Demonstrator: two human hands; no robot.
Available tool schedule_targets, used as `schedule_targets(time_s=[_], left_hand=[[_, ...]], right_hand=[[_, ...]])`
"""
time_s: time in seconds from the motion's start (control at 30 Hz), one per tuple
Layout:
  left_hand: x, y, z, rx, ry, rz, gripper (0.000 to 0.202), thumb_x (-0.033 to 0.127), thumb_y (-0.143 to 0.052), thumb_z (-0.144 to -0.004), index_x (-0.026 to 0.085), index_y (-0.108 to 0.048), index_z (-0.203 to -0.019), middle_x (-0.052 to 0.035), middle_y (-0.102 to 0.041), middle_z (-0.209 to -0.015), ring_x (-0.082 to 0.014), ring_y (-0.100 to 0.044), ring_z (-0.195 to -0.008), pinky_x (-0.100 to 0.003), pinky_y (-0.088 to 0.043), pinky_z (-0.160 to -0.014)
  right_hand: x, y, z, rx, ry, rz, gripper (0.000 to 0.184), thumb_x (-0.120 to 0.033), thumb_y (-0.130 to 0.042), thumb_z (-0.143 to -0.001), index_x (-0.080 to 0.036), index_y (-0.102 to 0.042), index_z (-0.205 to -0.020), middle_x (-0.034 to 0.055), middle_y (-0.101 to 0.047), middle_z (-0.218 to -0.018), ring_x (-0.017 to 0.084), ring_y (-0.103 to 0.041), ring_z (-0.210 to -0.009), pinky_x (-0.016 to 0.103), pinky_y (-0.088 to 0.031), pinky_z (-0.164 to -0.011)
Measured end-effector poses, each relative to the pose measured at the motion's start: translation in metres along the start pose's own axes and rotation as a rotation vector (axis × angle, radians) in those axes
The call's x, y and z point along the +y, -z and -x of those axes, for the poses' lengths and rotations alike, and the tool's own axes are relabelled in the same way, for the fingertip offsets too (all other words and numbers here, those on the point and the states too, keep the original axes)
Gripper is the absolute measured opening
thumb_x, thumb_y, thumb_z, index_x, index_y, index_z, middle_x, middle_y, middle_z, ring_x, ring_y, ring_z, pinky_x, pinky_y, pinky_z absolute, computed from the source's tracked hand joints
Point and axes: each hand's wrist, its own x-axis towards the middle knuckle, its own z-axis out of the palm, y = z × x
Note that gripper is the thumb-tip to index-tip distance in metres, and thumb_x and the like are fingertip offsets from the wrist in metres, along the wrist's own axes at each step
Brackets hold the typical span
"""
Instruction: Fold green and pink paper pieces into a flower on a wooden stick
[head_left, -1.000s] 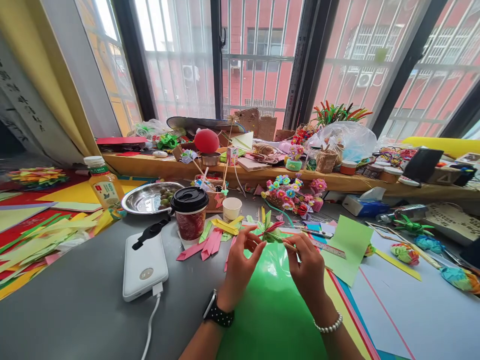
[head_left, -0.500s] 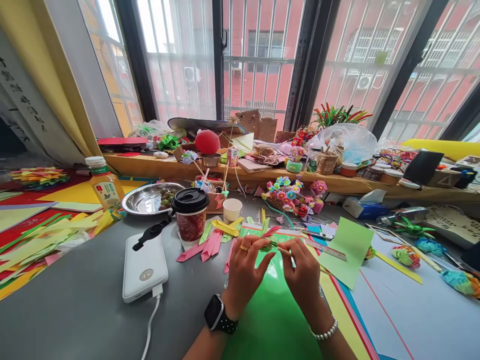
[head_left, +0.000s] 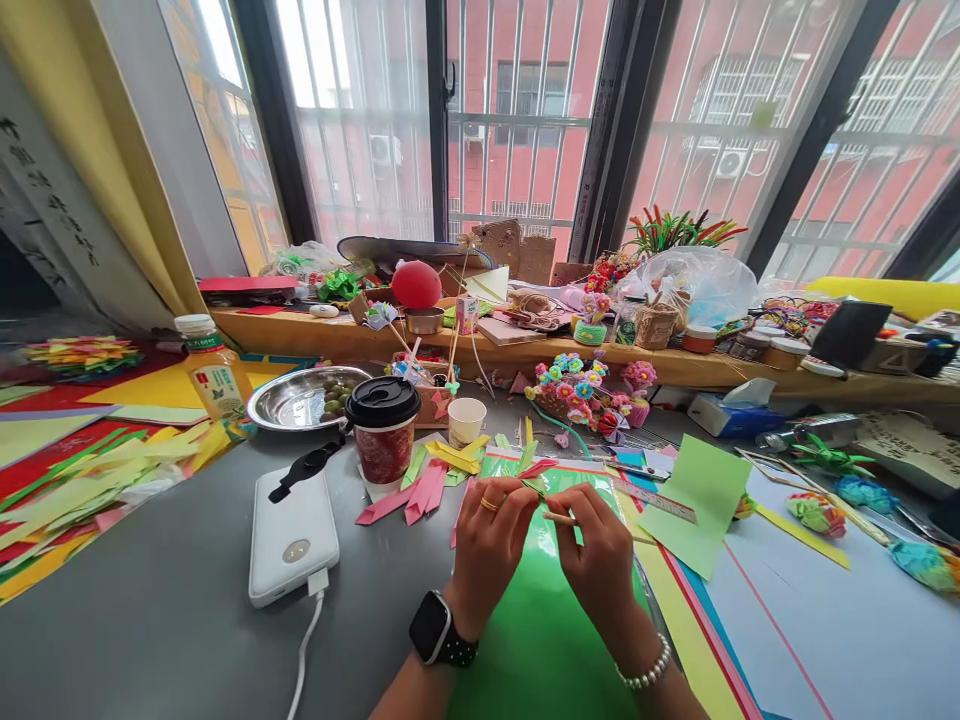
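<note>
Both hands are raised just above the worktop [head_left: 150,620], over a green sheet [head_left: 540,640]. The left hand [head_left: 491,535] is closed narrow, fingertips pinched on a folded paper piece [head_left: 534,474] of green and red. The right hand [head_left: 600,550] is pinched on a thin wooden stick [head_left: 559,518], whose tip is met by the paper piece between the two hands. A smartwatch [head_left: 439,628] is worn on the left wrist, a bead bracelet [head_left: 645,672] on the right. From the hands, a white power bank [head_left: 292,535] is seen at 9 o'clock, a lidded coffee cup [head_left: 382,430] at 11 o'clock, pink paper strips [head_left: 420,492] just beside it, and a light green card [head_left: 697,500] at 2 o'clock, near the right hand.
</note>
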Motion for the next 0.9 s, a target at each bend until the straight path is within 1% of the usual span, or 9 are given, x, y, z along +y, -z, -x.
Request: schedule_targets(time_s=[0.07, 0.1, 0.17, 0.23, 0.33, 0.5, 0.67, 0.8, 0.9], left_hand=[[-0.003, 0.002, -0.002, 0.004, -0.052, -0.039, 0.012, 0.013, -0.053, -0.077, 0.022, -0.061, -0.080, -0.0026, -0.060, -0.077, -0.0160, -0.054, -0.072, -0.028, -0.042, -0.069], [-0.004, 0.003, -0.004, -0.004, -0.052, -0.029, 0.012, 0.012, -0.052, -0.077, 0.021, -0.060, -0.080, -0.0025, -0.060, -0.077, -0.0151, -0.055, -0.073, -0.027, -0.043, -0.068], [-0.006, 0.005, -0.007, -0.037, -0.018, 0.038, 0.010, 0.011, -0.052, -0.078, 0.020, -0.058, -0.080, -0.0020, -0.060, -0.077, -0.0136, -0.056, -0.074, -0.025, -0.045, -0.068], [-0.007, 0.007, -0.011, -0.073, 0.024, 0.119, 0.009, 0.011, -0.053, -0.077, 0.019, -0.056, -0.078, -0.0011, -0.060, -0.076, -0.0126, -0.057, -0.074, -0.024, -0.046, -0.068], [-0.006, 0.010, -0.015, -0.099, 0.081, 0.190, 0.007, 0.011, -0.056, -0.075, 0.019, -0.056, -0.075, -0.0006, -0.062, -0.075, -0.0128, -0.059, -0.074, -0.024, -0.047, -0.069], [-0.004, 0.011, -0.018, -0.130, 0.144, 0.314, 0.005, 0.012, -0.059, -0.072, 0.017, -0.058, -0.071, -0.0016, -0.064, -0.074, -0.0144, -0.061, -0.073, -0.026, -0.049, -0.068], [-0.006, 0.011, -0.016, -0.142, 0.209, 0.427, 0.003, 0.019, -0.058, -0.074, 0.017, -0.058, -0.072, -0.0038, -0.065, -0.076, -0.0162, -0.062, -0.074, -0.028, -0.050, -0.069], [-0.005, 0.011, -0.015, -0.168, 0.210, 0.410, 0.003, 0.019, -0.057, -0.074, 0.017, -0.057, -0.076, -0.0040, -0.063, -0.079, -0.0162, -0.061, -0.078, -0.029, -0.050, -0.072], [0.000, 0.011, -0.014, -0.157, 0.164, 0.313, 0.018, 0.018, -0.058, -0.074, 0.017, -0.053, -0.091, -0.0048, -0.061, -0.087, -0.0167, -0.059, -0.084, -0.031, -0.050, -0.075]], right_hand=[[0.003, 0.002, -0.002, -0.038, 0.000, -0.053, 0.018, -0.022, -0.043, -0.085, -0.018, -0.054, -0.072, 0.0013, -0.056, -0.066, 0.013, -0.054, -0.057, 0.022, -0.042, -0.053], [0.005, 0.005, -0.004, -0.053, -0.009, -0.078, 0.018, -0.024, -0.045, -0.085, -0.018, -0.055, -0.072, 0.0010, -0.057, -0.066, 0.013, -0.055, -0.058, 0.022, -0.043, -0.054], [0.010, 0.011, -0.008, -0.030, -0.066, -0.107, 0.014, -0.026, -0.047, -0.084, -0.018, -0.057, -0.077, 0.0018, -0.058, -0.071, 0.013, -0.057, -0.064, 0.023, -0.045, -0.057], [0.016, 0.017, -0.013, -0.020, -0.134, -0.138, 0.012, -0.028, -0.050, -0.083, -0.019, -0.058, -0.082, 0.0023, -0.057, -0.074, 0.013, -0.058, -0.066, 0.022, -0.046, -0.055], [0.021, 0.025, -0.017, -0.076, -0.170, -0.177, 0.015, -0.029, -0.052, -0.081, -0.019, -0.060, -0.090, 0.0030, -0.056, -0.078, 0.013, -0.058, -0.067, 0.021, -0.047, -0.053], [0.024, 0.027, -0.017, -0.163, -0.124, -0.157, 0.024, -0.030, -0.054, -0.080, -0.020, -0.060, -0.101, 0.0050, -0.057, -0.085, 0.013, -0.057, -0.066, 0.022, -0.046, -0.048], [0.022, 0.026, -0.017, -0.148, -0.094, -0.196, 0.014, -0.026, -0.054, -0.080, -0.019, -0.064, -0.087, 0.0044, -0.058, -0.079, 0.014, -0.057, -0.067, 0.022, -0.047, -0.048], [0.017, 0.027, -0.017, -0.108, -0.054, -0.177, 0.013, -0.024, -0.053, -0.080, -0.019, -0.063, -0.086, 0.0044, -0.058, -0.079, 0.015, -0.058, -0.068, 0.023, -0.049, -0.052], [0.014, 0.025, -0.015, -0.059, 0.050, -0.090, 0.015, -0.021, -0.053, -0.080, -0.019, -0.062, -0.092, 0.0050, -0.059, -0.081, 0.015, -0.059, -0.072, 0.025, -0.050, -0.057]])
